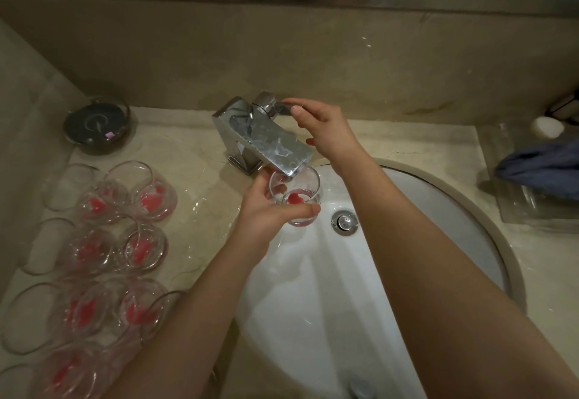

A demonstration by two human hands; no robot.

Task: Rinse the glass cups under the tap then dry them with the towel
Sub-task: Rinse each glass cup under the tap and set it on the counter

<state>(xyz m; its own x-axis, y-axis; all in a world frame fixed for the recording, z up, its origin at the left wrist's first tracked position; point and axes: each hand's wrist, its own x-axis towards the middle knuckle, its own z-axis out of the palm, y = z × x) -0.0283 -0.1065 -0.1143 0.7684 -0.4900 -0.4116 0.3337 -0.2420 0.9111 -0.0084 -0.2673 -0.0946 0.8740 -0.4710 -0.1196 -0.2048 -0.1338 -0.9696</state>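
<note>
While the left hand (266,210) grips a glass cup (296,194) just under the spout of the tap (266,138), its fingers curl round the far side of the cup and its thumb lies across the near side. That cup stands nearly upright, its long axis close to vertical, its open mouth pointing up at the spout, its rim just beneath the spout's tip. A red patch shows at its bottom. It is over the white sink (313,289), with the drain plug (344,220) just to the right of the hand.

Up and to the right of the left hand, the right hand (326,130) pinches the tap's lever (282,107) between thumb and fingers; the lever points right, toward that hand. Whether water is running cannot be told.

Well to the left of the left hand, a group of other glass cups (103,242) sits on the counter (194,163), each with a red patch inside, mouths tilted toward the camera. Beyond them stands a dark round dish (97,125). Far to the right of the right hand a blue towel (542,166) lies on a clear tray (532,210), with a white soap (548,126) behind it.
</note>
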